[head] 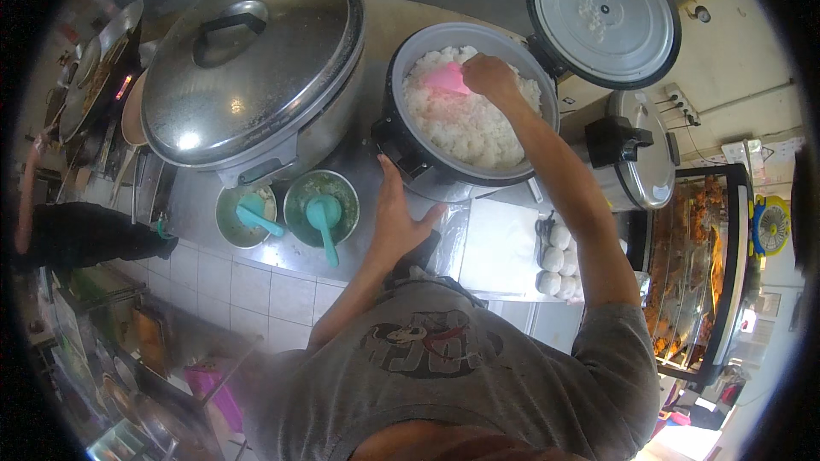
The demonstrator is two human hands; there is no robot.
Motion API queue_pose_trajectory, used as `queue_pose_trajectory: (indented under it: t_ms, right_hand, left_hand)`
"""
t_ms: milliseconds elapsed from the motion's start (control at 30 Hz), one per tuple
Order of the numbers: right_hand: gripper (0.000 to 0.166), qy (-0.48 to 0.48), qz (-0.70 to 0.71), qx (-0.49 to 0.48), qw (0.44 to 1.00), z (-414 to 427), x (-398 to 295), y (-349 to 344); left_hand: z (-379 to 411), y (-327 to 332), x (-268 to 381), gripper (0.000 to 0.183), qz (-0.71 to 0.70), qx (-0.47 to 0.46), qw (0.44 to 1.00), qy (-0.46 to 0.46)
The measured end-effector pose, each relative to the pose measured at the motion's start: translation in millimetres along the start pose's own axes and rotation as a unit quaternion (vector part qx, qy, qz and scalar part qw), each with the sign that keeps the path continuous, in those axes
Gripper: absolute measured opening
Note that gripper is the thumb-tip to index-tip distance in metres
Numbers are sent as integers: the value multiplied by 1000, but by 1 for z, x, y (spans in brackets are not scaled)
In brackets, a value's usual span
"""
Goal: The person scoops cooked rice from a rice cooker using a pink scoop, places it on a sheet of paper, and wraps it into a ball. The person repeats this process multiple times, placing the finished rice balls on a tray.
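My right hand [488,77] is closed around the handle of a pink plastic rice scoop [447,79], whose head rests in the cooked white rice [483,134]. The rice fills much of an open rice cooker [549,102] with a grey inner pot. Its round lid [615,13] is swung up at the right rear. My left hand [402,211] is at the cooker's front left, fingers spread, fingertips near the black latch; whether they touch it cannot be told. Two metal bowls [291,195] stand to the left, each holding a teal scoop [324,212].
A large lidded metal pot [256,77] stands at the left, a closed rice cooker [640,160] at the right. White wrapped balls [552,259] lie beside white paper sheets [500,243]. A glass food cabinet [743,269] is far right. Another person's dark clothing [96,237] shows at far left, near a wok [102,70].
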State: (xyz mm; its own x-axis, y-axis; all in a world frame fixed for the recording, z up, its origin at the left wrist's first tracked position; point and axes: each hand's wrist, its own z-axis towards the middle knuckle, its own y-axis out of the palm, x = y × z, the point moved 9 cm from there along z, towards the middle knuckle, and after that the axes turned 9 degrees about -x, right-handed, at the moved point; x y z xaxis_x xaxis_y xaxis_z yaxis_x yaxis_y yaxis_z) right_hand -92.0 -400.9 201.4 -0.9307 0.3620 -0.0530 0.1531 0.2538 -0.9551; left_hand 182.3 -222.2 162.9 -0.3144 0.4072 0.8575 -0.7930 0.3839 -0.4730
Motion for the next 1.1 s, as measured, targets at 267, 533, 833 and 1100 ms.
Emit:
queue_pose_trajectory:
  t_ms: [267,533,833,1100]
  right_hand:
    - [36,-116,-120,18,986,-8,5,-23]
    - [36,-110,-2,39,993,10,24,-38]
    - [39,-121,-69,86,987,60,4,-18]
    - [37,-5,37,-165,986,40,-1,-7]
  left_hand:
    - [1,-4,-2,123,-2,-9,1000,5]
    - [0,-1,-1,124,23,3,1000,18]
    - [2,2,0,124,-13,-11,1000,-17]
    - [3,1,3,124,1,-4,1000,-20]
